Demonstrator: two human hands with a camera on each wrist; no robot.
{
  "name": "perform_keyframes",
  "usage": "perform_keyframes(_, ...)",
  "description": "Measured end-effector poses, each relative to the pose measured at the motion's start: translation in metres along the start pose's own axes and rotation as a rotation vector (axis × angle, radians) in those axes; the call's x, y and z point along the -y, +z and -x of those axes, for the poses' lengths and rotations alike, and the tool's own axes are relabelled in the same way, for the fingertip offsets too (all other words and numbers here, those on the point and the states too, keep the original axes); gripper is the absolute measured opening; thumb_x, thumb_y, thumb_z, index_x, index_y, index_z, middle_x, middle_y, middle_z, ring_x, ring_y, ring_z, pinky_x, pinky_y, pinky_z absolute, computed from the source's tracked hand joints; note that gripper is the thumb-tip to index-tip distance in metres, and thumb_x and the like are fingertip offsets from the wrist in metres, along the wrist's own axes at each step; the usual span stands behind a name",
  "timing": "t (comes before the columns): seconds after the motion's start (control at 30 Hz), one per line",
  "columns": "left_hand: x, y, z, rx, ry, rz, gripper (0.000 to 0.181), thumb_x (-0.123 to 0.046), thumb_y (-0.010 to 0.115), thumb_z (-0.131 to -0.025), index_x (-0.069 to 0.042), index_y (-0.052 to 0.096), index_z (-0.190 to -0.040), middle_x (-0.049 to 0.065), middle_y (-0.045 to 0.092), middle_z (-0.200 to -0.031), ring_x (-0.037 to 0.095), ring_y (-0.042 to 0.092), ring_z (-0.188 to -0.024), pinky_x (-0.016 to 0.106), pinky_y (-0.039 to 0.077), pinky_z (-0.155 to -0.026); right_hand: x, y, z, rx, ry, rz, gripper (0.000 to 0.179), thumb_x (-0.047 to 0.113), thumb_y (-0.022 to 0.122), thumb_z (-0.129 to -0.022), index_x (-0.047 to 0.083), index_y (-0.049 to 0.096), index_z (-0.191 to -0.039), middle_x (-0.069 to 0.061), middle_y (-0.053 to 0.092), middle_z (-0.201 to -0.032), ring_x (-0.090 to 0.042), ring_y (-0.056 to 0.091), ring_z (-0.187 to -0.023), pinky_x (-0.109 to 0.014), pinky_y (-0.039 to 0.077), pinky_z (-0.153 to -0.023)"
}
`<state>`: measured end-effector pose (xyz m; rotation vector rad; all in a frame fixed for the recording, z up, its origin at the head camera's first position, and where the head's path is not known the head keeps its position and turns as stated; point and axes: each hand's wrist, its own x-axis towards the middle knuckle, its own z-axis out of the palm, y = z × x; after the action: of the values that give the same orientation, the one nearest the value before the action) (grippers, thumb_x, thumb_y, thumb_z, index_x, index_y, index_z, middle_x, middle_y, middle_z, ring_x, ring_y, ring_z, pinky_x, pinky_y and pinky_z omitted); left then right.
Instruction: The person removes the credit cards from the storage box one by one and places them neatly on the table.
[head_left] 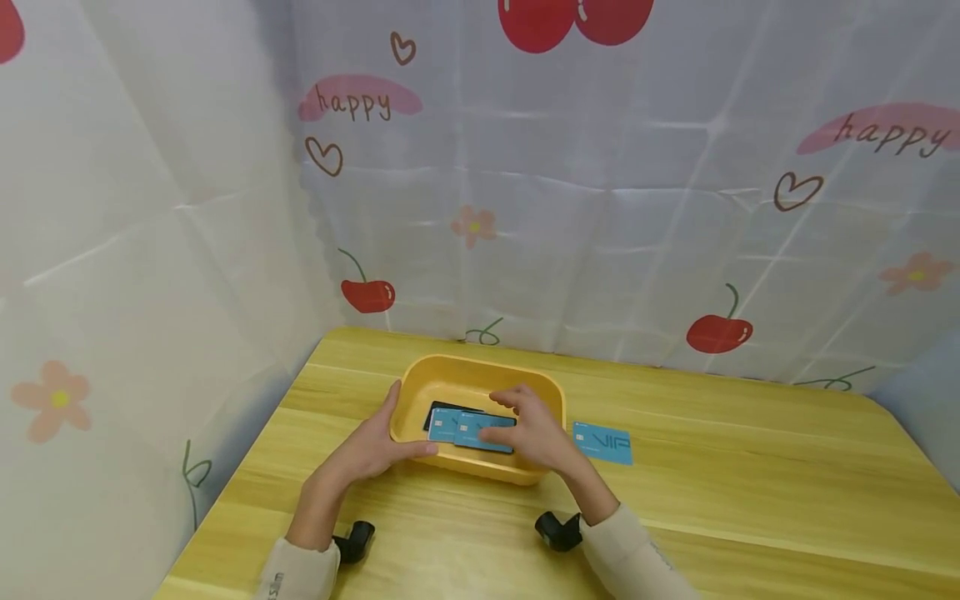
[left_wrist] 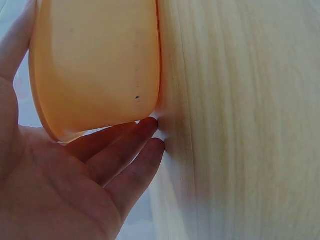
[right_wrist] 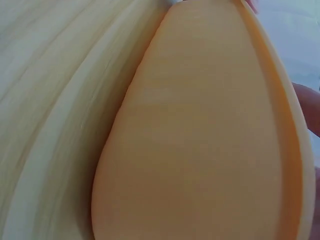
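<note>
A yellow plastic basin [head_left: 480,468] stands on the table in the head view. My left hand [head_left: 375,442] holds its left end, thumb over the front rim and the other fingers spread along the outer wall. In the left wrist view those fingers [left_wrist: 135,172] reach round the basin's lower corner. Inside lie two overlapping blue cards, a front card [head_left: 469,430] and a left card [head_left: 442,426], with a dark flat item [head_left: 433,410] behind them. My right hand [head_left: 536,433] reaches in over the right rim, thumb over the front card, fingers apart from the thumb.
Another blue card [head_left: 603,443], marked VIP, lies on the wooden table [head_left: 750,467] just right of the basin. A printed curtain [head_left: 570,250] hangs behind the table's back edge and along the left. Black wrist mounts [head_left: 558,532] sit under both forearms.
</note>
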<state>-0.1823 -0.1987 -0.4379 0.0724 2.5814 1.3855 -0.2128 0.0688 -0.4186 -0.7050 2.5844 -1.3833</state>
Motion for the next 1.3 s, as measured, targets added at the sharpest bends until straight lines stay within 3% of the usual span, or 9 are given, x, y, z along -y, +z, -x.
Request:
perform_keyframes(0.4, 0.0, 0.0, 0.001, -0.002, 0.006, -0.006, 0.125, -0.052, 0.081, -0.077, -0.008, -0.003, -0.159, 0.022, 0.017, -0.16, 0.04, 0.033, -0.138, 0.057, 0.03, -0.108, -0.004, 0.012, -0.01, 0.082, 0.03, 0.062, 0.061, 0.024, 0.078, -0.087, -0.004, 0.055, -0.137, -0.018, 0.053, -0.123, -0.036, 0.053, -0.111, -0.051, 0.046, -0.092)
perform_keyframes(0.7, 0.0, -0.001, 0.001, 0.006, 0.008, 0.001, 0.125, -0.052, 0.081, -0.077, -0.009, -0.003, -0.159, 0.021, 0.015, -0.161, 0.039, 0.031, -0.139, 0.057, 0.028, -0.109, -0.006, 0.019, -0.017, 0.071, 0.033, 0.275, 0.064, 0.024, 0.083, -0.081, -0.005, 0.059, -0.133, -0.019, 0.056, -0.12, -0.035, 0.051, -0.107, -0.048, 0.044, -0.089)
perform_keyframes(1.07, -0.001, 0.0, 0.002, 0.008, 0.012, -0.003, 0.123, -0.05, 0.081, -0.078, -0.009, -0.003, -0.159, 0.02, 0.014, -0.161, 0.039, 0.03, -0.14, 0.056, 0.028, -0.11, -0.01, 0.023, -0.026, 0.107, 0.118, 0.305, 0.076, 0.03, 0.086, -0.078, -0.008, 0.054, -0.135, -0.022, 0.057, -0.122, -0.036, 0.049, -0.107, -0.049, 0.043, -0.091)
perform_keyframes(1.3, 0.0, -0.001, 0.001, 0.003, 0.008, -0.005, 0.124, -0.05, 0.081, -0.078, -0.008, -0.003, -0.159, 0.022, 0.016, -0.16, 0.038, 0.033, -0.138, 0.056, 0.029, -0.109, -0.014, 0.024, -0.028, 0.108, 0.084, 0.338, 0.068, 0.026, 0.088, -0.075, -0.006, 0.061, -0.129, -0.019, 0.056, -0.116, -0.031, 0.048, -0.101, -0.046, 0.042, -0.089)
